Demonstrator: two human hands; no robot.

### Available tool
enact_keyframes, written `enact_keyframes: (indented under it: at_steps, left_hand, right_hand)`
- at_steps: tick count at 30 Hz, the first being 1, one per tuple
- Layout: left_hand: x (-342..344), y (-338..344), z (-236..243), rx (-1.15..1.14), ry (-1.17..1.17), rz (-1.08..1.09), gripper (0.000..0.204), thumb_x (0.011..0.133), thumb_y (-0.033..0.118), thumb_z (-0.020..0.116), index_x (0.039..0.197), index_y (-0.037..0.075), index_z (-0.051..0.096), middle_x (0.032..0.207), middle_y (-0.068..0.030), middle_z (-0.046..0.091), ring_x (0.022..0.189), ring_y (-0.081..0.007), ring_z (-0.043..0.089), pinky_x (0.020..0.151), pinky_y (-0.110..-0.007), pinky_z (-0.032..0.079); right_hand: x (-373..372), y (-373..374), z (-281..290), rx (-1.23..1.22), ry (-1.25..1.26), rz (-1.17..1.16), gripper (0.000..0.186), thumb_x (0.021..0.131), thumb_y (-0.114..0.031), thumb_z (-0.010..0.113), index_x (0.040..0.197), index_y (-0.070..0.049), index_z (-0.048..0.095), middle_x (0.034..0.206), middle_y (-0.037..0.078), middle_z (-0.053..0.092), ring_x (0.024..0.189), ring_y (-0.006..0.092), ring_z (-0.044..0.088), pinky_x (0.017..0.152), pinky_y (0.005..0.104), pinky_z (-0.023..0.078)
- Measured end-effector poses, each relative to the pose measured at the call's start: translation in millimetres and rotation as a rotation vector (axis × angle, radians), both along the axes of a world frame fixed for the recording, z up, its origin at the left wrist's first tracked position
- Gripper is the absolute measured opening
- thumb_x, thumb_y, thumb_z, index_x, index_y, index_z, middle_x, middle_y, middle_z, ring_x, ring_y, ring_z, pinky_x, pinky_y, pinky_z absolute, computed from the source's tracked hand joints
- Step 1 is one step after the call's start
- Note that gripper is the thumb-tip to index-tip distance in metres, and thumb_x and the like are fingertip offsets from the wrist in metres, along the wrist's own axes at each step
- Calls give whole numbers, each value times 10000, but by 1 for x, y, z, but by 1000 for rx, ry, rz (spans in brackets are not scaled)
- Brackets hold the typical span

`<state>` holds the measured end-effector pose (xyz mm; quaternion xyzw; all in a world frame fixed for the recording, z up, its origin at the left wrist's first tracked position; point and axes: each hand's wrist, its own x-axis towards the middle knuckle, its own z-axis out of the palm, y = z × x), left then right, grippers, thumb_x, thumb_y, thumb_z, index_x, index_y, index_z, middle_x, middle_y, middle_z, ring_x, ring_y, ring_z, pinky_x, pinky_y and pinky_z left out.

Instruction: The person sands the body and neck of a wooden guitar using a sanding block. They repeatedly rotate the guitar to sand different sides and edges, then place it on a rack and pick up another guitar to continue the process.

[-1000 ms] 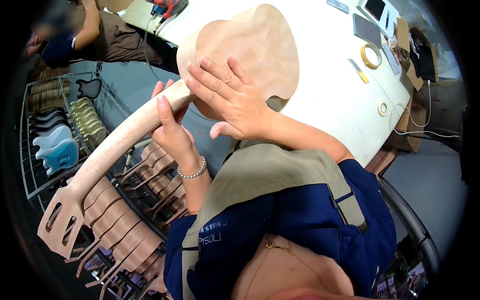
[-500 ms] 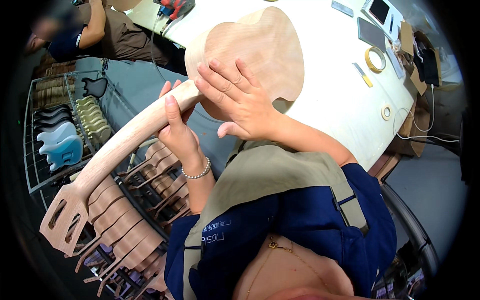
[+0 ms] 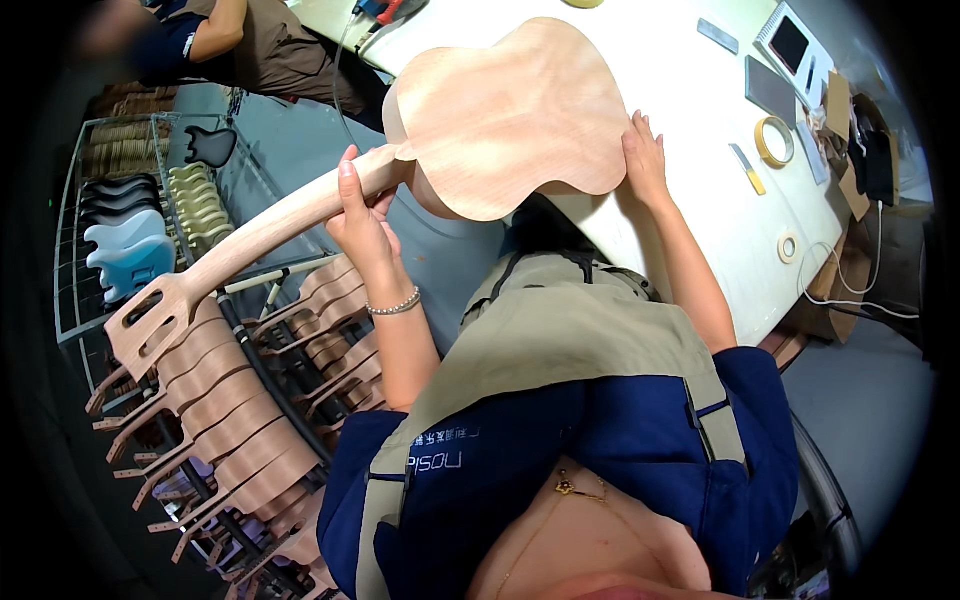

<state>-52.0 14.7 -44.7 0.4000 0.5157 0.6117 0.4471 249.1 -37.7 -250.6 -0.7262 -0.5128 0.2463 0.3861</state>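
Observation:
An unfinished pale wooden guitar (image 3: 515,120) lies with its plain, flat face up, its body over the table's near corner. The neck (image 3: 290,218) slants down to the left and ends in a headstock (image 3: 152,318) with two long slots. My left hand (image 3: 368,222), a beaded bracelet at its wrist, is closed round the neck close to the body; the thumb lies on top. At the body's far right end my right hand (image 3: 645,160) rests against the rim, fingers stretched out. Its palm side is hidden.
The white table (image 3: 690,240) bears tape rolls (image 3: 774,142), a yellow-ended blade tool (image 3: 747,170), grey blocks (image 3: 770,88) and a white cable. Racked wooden necks (image 3: 235,400) stand below my left arm. Guitar bodies (image 3: 130,262) hang on a rack at left. Another person (image 3: 280,55) sits at upper left.
My right hand has left the joint of neck and body and gone right to the body's end. The guitar has shifted slightly right and turned; my left hand still grips the neck.

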Motion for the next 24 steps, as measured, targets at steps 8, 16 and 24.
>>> enact_keyframes:
  at_steps: [8,16,24]
  left_hand:
    - [-25,8,-20,165,-483,-119,378,884,337,527,1114,43,467,1057,-179,566,1062,-328,528,942,-460,419]
    - [-12,13,21,348,-367,-250,654,868,449,474,1363,89,241,1043,-124,552,1108,-335,497,997,-458,353]
    - [-5,7,41,324,-149,-286,741,899,214,521,1416,76,8,1153,-209,499,1105,-345,513,915,-392,448]
  right_hand:
    - [-7,-5,27,56,835,24,427,865,-180,558,1238,-14,435,1062,74,555,941,153,532,838,284,440]
    - [-2,-18,59,186,1138,167,580,894,-267,490,1379,-43,263,1357,116,377,1203,186,409,1015,334,321]
    - [-25,-24,44,231,1083,32,544,928,-305,420,1375,-29,280,1359,136,392,1189,186,446,1000,338,361]
